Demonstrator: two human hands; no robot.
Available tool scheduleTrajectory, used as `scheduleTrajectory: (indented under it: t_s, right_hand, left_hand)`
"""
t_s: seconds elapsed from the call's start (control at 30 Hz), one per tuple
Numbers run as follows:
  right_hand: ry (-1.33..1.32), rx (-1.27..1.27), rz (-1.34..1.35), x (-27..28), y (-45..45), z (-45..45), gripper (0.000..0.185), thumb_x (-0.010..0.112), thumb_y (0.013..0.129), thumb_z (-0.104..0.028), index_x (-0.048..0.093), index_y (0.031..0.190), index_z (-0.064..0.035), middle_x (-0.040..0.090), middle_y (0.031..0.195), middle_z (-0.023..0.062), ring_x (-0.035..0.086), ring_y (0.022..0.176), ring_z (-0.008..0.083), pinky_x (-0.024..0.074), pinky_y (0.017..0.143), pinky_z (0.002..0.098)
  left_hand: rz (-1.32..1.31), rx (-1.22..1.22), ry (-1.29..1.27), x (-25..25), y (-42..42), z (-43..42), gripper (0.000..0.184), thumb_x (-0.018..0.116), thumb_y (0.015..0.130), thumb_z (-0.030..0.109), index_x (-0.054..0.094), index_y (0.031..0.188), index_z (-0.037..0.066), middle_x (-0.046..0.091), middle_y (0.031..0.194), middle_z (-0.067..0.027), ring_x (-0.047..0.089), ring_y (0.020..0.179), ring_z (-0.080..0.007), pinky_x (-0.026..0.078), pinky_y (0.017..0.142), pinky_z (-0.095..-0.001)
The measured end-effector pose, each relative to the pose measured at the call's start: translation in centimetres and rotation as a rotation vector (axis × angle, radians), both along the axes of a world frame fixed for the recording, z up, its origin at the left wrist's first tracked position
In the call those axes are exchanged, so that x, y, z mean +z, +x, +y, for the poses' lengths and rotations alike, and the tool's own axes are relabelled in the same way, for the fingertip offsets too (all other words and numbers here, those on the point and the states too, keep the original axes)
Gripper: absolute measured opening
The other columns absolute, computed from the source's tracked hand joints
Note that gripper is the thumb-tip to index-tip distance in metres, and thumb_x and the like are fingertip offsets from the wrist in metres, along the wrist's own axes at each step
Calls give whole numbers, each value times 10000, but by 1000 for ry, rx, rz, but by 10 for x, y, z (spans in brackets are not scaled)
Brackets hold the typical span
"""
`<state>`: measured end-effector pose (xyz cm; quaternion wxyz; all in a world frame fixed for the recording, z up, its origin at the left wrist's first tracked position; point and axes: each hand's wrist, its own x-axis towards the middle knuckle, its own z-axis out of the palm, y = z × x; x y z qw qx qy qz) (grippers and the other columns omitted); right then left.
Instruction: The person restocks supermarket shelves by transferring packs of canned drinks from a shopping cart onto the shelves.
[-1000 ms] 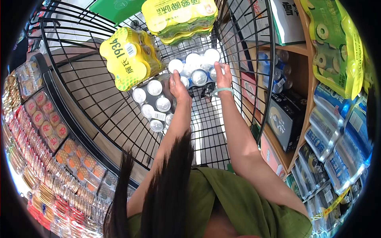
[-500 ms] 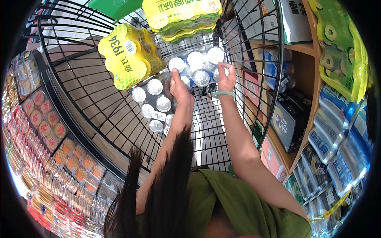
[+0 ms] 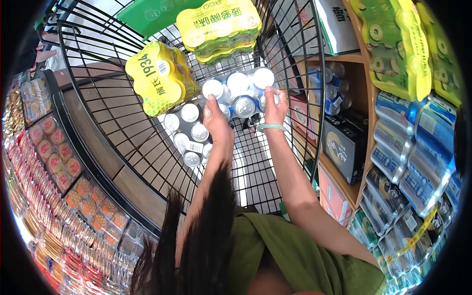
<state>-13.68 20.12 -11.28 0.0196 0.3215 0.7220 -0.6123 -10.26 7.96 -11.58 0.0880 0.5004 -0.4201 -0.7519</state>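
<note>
My left hand (image 3: 218,124) and my right hand (image 3: 276,109) grip the two sides of a shrink-wrapped pack of cans (image 3: 244,106) inside a black wire shopping cart (image 3: 253,169). Silver tops face up, with some blue on the sides. Both thumbs lie on top of the pack; the other fingers are mostly hidden. Left of it, close to my left hand, is another wrapped can pack (image 3: 199,132) with a barcode label. Beyond that sits a yellow can pack (image 3: 157,78), and a second yellow pack (image 3: 219,24) lies at the cart's far end.
On the right, a wooden shelf (image 3: 366,88) holds a black box (image 3: 344,145), green-yellow can packs (image 3: 393,49) and blue-silver can packs (image 3: 413,147). Packaged snacks (image 3: 64,147) fill a rack at the left. The cart's wire sides surround my forearms.
The view has shifted a little, so the shelf packs at right appear further left. Both hands keep their grip on the can pack, which sits slightly lower and further left in view.
</note>
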Motion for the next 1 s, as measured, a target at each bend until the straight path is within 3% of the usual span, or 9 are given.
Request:
scheduleTrajectory:
  t_s: [0.07, 0.23, 0.4, 0.47, 0.53, 0.7, 1.0]
  right_hand:
    - [1, -11, 1, 9, 2, 1, 397, 661, 862, -344, 583, 990, 23, 622, 999, 136, 559, 955, 212, 418, 886, 322]
    - [-11, -18, 126, 30, 10, -1, 302, 654, 869, -300, 595, 935, -11, 628, 918, 106, 563, 862, 180, 439, 810, 303]
    - [100, 17, 309, 76, 17, -7, 309, 678, 854, -263, 573, 971, 2, 617, 857, 106, 562, 842, 154, 454, 771, 294]
    - [-77, 24, 166, 111, 22, -9, 347, 684, 849, -274, 557, 998, 12, 616, 901, 118, 566, 853, 163, 459, 773, 301]
    - [-57, 34, 173, 115, 30, -12, 395, 693, 833, -283, 547, 1034, 25, 619, 945, 149, 574, 900, 181, 460, 810, 320]
    - [-53, 64, 293, 168, 52, -21, 461, 700, 823, -284, 515, 1105, 31, 594, 1041, 169, 568, 1002, 229, 440, 901, 346]
    - [-122, 75, 503, 290, 80, -23, 491, 657, 865, -230, 415, 1185, 52, 483, 1141, 204, 508, 1083, 254, 405, 937, 349]
  left_hand:
    - [51, 52, 28, 18, -3, 0, 443, 590, 925, 351, 550, 1192, 0, 601, 1075, -38, 539, 948, -117, 423, 840, -265]
    - [16, 35, -48, 42, 1, -5, 489, 575, 934, 350, 510, 1254, -14, 580, 1145, -84, 519, 1054, -170, 405, 918, -307]
    - [60, -47, -2, 104, 7, -11, 465, 522, 960, 376, 511, 1220, -10, 583, 1142, -93, 563, 1026, -188, 466, 878, -325]
    - [182, -113, -51, 120, 13, -16, 497, 498, 964, 407, 498, 1233, -11, 573, 1165, -105, 560, 1041, -202, 456, 901, -336]
    - [198, -132, -41, 142, 19, -20, 506, 488, 970, 402, 486, 1250, -20, 569, 1182, -114, 560, 1046, -203, 454, 905, -338]
    - [250, -202, -57, 197, 33, -34, 503, 460, 986, 378, 467, 1273, -35, 558, 1202, -142, 556, 1057, -214, 453, 913, -334]
    - [324, -323, -125, 323, 35, -46, 498, 448, 989, 370, 451, 1294, -23, 540, 1233, -131, 557, 1081, -217, 468, 912, -350]
